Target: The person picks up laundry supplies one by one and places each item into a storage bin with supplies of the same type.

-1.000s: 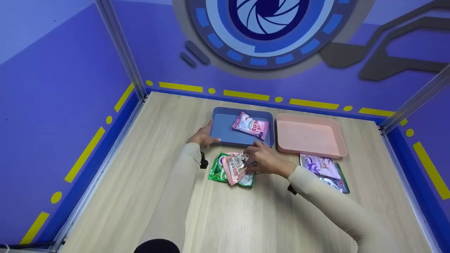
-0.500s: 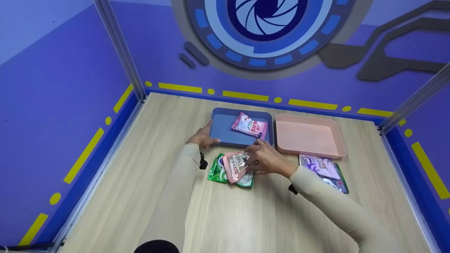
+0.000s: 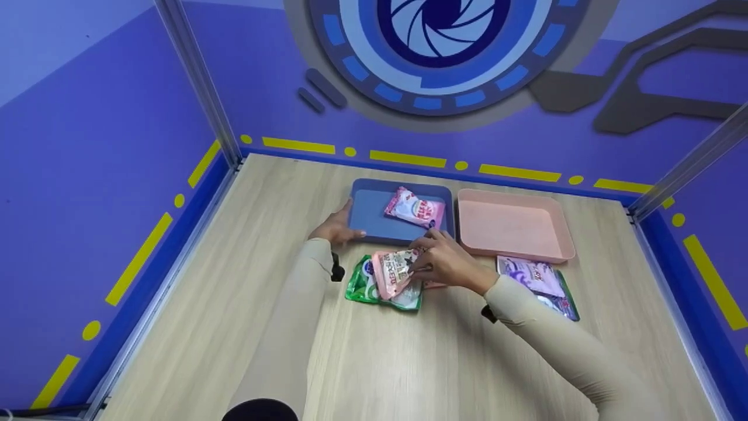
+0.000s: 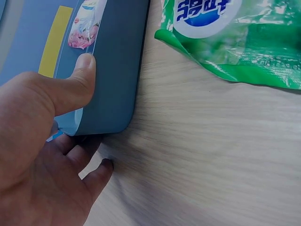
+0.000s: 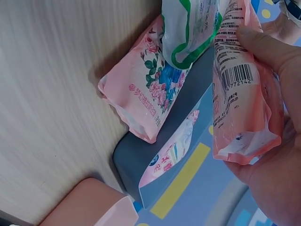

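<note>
My left hand (image 3: 338,227) grips the near left corner of a blue tray (image 3: 367,219), its thumb over the rim in the left wrist view. Inside that tray lies a pink-and-white packet (image 3: 414,209). In front of it, my right hand (image 3: 441,260) pinches a pink packet (image 5: 237,103) with printed text and a barcode, thumb on one face and fingers behind. Held tilted, this packet overlaps a green packet (image 3: 357,287) in the head view. The right wrist view shows another pink packet (image 5: 146,89) with printed flowers, lying partly under a green-and-white one.
A pink tray (image 3: 514,227) with nothing inside stands right of the blue tray. Before it, a purple packet (image 3: 540,279) lies on top of a darker one (image 3: 564,305). Blue panels (image 3: 128,175) wall the wooden table (image 3: 409,362) at the back and sides.
My right hand has raised the pink packet slightly and shifted it up the view, so more of the green packet shows beneath. The left hand stays on the blue tray.
</note>
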Tool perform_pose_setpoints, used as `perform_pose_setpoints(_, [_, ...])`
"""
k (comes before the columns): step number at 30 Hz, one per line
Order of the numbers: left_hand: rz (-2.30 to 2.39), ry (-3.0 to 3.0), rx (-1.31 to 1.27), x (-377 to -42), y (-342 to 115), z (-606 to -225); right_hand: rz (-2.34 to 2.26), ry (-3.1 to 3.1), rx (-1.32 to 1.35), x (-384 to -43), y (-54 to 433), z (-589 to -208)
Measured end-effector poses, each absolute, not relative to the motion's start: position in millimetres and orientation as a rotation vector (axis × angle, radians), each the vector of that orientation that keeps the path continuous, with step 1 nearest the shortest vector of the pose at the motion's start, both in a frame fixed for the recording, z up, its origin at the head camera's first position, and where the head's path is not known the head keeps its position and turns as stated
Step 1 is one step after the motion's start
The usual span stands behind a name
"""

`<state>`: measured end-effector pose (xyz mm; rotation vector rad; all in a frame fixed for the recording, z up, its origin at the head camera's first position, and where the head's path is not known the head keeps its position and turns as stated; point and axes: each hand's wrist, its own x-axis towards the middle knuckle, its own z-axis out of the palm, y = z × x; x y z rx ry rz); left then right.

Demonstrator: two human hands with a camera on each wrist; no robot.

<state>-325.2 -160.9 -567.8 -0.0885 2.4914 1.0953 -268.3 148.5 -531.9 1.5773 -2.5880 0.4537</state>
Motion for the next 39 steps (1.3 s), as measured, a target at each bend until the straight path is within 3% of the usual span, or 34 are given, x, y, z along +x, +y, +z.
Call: perform_pose_setpoints(39, [1.079, 2.48, -0.091, -327, -160, -567, 0.552, -2.483, 1.435, -283, 158, -528])
